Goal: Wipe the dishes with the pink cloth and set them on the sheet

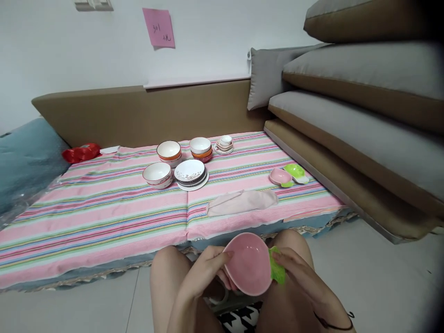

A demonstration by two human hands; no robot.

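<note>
This looks like a room in a home, probably a living room. Thick sofa cushions are piled at the right, with a grey pillow beside them. A striped cloth covers a low base backed by a brown panel. Household bowls and plates stand on the cloth. The wall is white, with a switch; the floor is pale tile.

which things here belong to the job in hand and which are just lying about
Likely part of the job:
- pink bowl, held by the left hand at its rim and the right hand at its green leaf-shaped end
- perhaps the similar pink dish and green dish

Probably just around:
- stacked plates
- pale cloth
- red bundle
- piled cushions
</note>
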